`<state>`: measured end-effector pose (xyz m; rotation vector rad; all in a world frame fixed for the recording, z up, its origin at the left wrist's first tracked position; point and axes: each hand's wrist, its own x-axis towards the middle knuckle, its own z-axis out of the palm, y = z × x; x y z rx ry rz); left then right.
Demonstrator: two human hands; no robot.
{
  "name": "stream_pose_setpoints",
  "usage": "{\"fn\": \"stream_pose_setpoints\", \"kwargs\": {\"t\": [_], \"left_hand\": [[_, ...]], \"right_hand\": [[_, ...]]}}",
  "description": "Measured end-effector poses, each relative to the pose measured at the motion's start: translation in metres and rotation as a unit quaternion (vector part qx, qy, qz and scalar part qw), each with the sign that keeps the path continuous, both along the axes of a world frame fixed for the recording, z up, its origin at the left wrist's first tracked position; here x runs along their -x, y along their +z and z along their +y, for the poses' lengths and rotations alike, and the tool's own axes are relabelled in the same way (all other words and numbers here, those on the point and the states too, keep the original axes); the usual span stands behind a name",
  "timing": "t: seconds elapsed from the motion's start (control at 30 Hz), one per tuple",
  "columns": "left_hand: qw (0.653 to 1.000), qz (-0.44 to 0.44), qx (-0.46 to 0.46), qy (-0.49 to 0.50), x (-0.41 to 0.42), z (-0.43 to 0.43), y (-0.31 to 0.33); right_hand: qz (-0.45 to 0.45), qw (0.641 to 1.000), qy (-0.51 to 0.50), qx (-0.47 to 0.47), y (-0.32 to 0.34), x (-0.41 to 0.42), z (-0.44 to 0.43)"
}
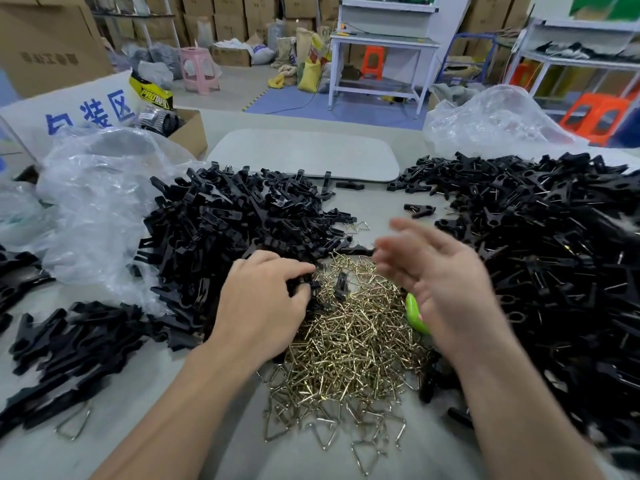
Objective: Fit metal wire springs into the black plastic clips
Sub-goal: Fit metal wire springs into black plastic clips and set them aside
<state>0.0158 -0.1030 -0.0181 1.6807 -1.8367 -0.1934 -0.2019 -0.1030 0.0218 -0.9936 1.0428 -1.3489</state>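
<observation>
A heap of brass-coloured wire springs [349,355] lies on the table in front of me. A big pile of black plastic clips [239,223] rises at the left, and a second wide pile of clips [561,265] at the right shows wire in many of them. My left hand [263,299] rests at the springs' left edge, fingers curled around black clip pieces [308,284]. My right hand [440,275] hovers blurred over the springs' right side, fingers spread, holding nothing. One loose black clip [341,284] stands on the springs between my hands.
A green object [417,315] lies partly under my right hand. Clear plastic bags [104,202] bulge at the left and another bag [495,123] at the far right. More black clips [69,355] lie at the near left. A grey board [304,154] sits at the table's far side.
</observation>
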Motion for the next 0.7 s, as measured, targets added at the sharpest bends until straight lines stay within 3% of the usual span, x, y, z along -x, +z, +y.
{"fn": "stream_pose_setpoints", "kwargs": {"t": [0.03, 0.1, 0.13, 0.17, 0.2, 0.3, 0.4, 0.5, 0.6, 0.7], "left_hand": [[0.999, -0.040, -0.005, -0.017, 0.001, -0.001, -0.001], [0.994, -0.101, -0.019, -0.033, 0.001, -0.003, -0.002], [0.992, -0.113, -0.029, -0.037, -0.001, -0.005, -0.001], [0.992, -0.116, -0.039, -0.042, -0.002, -0.006, -0.001], [0.991, -0.112, -0.049, -0.048, -0.004, -0.007, 0.000], [0.992, -0.080, -0.071, -0.063, -0.007, -0.006, 0.003], [0.995, 0.025, -0.075, -0.058, -0.005, -0.004, 0.005], [0.994, 0.097, -0.022, -0.036, 0.000, 0.001, 0.006], [0.988, 0.150, 0.031, -0.016, 0.000, 0.003, 0.008], [0.980, 0.196, 0.029, -0.025, 0.000, 0.002, 0.009]], "right_hand": [[0.190, 0.981, -0.039, 0.013, -0.004, -0.013, 0.002], [0.512, 0.857, 0.003, 0.064, -0.018, -0.036, 0.004], [0.592, 0.802, 0.042, 0.068, -0.023, -0.043, 0.005], [0.630, 0.772, 0.064, 0.062, -0.026, -0.047, 0.005], [0.632, 0.770, 0.069, 0.055, -0.027, -0.049, 0.005], [0.569, 0.821, 0.034, 0.041, -0.025, -0.045, 0.005], [0.547, 0.835, -0.004, 0.060, -0.025, -0.049, 0.007], [0.518, 0.845, -0.081, 0.105, -0.031, -0.048, 0.007], [0.397, 0.895, -0.167, 0.115, -0.026, -0.037, 0.005], [0.356, 0.916, -0.152, 0.107, -0.019, -0.026, 0.005]]}}
